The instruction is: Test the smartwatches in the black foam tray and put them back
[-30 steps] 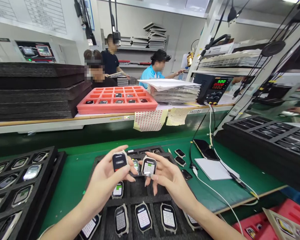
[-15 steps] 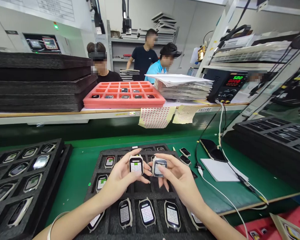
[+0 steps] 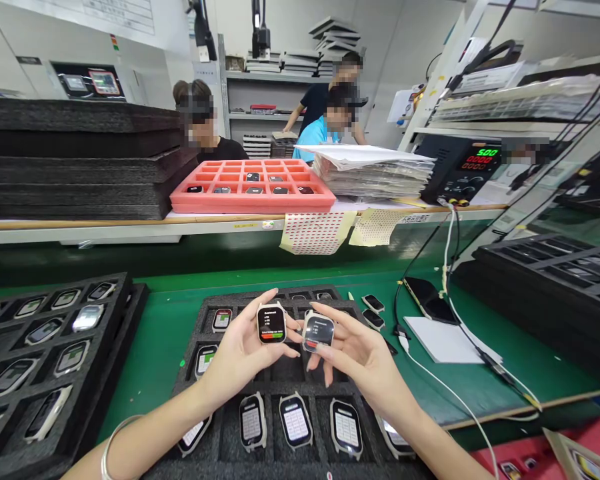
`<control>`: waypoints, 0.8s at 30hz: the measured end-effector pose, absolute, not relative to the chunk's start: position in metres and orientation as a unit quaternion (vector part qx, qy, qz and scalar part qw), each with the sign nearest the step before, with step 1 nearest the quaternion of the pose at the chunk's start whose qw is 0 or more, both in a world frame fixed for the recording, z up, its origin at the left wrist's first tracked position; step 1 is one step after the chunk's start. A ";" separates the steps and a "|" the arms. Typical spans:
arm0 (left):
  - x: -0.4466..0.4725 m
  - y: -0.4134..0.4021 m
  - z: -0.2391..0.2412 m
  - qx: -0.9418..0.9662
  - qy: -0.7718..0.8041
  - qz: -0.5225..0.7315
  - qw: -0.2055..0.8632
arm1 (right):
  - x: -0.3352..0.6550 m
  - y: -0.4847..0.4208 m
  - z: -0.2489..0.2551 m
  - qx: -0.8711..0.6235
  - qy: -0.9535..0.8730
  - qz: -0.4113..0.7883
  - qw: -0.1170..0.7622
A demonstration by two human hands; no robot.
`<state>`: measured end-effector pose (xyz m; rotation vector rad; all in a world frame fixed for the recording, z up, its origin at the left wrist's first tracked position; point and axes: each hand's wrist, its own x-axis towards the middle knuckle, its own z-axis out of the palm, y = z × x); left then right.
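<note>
My left hand (image 3: 240,350) is closed around a strapless smartwatch (image 3: 271,322) whose dark screen shows white text above a red and green strip. Close beside it, my right hand (image 3: 357,347) grips a second smartwatch (image 3: 319,331), its screen dark with small text and a red patch. Both watches are held over a black foam tray (image 3: 270,427). In the tray's front row, watch cases such as this one (image 3: 296,421) lie face up with lit white grids. My hands and forearms hide part of the tray.
Another foam tray of watches (image 3: 45,333) sits at left, and stacked trays (image 3: 555,267) at right. A phone (image 3: 427,299), white paper (image 3: 445,340) and cables lie right of my hands. On the shelf are a red tray (image 3: 253,203) and a power supply (image 3: 460,170). Several people are behind.
The screens of both held watches have switched from white grids to dark pages with text. My hands have barely moved. Behind the shelf, the standing person has shifted right.
</note>
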<state>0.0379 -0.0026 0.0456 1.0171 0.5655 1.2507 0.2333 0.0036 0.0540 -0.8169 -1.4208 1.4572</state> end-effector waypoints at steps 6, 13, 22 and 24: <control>0.040 -0.002 0.047 0.453 0.278 0.549 0.645 | 0.235 0.002 0.053 -0.313 -0.561 0.604 0.472; 0.038 -0.003 0.049 0.469 0.255 0.534 0.656 | 0.234 0.002 0.053 -0.352 -0.559 0.576 0.482; 0.038 -0.004 0.046 0.475 0.248 0.538 0.650 | 0.233 0.002 0.053 -0.367 -0.559 0.573 0.473; 0.039 -0.003 0.046 0.475 0.252 0.538 0.649 | 0.232 0.002 0.054 -0.386 -0.560 0.562 0.471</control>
